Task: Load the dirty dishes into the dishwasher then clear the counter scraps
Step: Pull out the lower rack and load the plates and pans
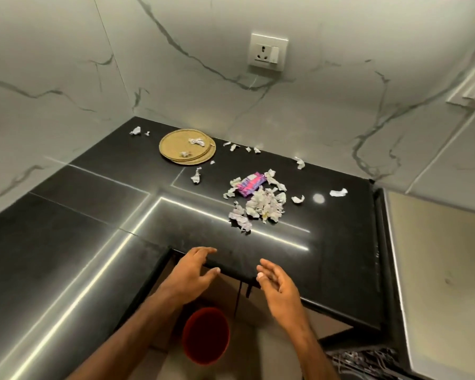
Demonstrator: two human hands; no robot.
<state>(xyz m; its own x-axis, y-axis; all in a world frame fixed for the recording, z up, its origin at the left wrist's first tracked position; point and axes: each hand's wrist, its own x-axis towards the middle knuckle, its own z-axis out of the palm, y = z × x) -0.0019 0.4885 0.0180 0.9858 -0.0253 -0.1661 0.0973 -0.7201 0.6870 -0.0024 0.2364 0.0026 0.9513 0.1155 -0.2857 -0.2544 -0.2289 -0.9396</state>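
Note:
A pile of torn paper scraps (261, 205) lies on the black counter (93, 215), with a purple wrapper (250, 184) at its far side. More scraps are scattered along the back wall. A stack of round golden plates (187, 150) sits near the corner with two scraps on top. My left hand (191, 271) hovers at the counter's front edge, fingers relaxed and holding nothing. My right hand (279, 286) is beside it, also relaxed and holding nothing. Both hands are well short of the pile.
A red bin (205, 335) stands on the floor below the counter edge, between my forearms. A dishwasher rack (368, 363) shows at the lower right. A wall socket (268, 52) is on the marble backsplash. A pale surface (436, 270) adjoins the counter on the right.

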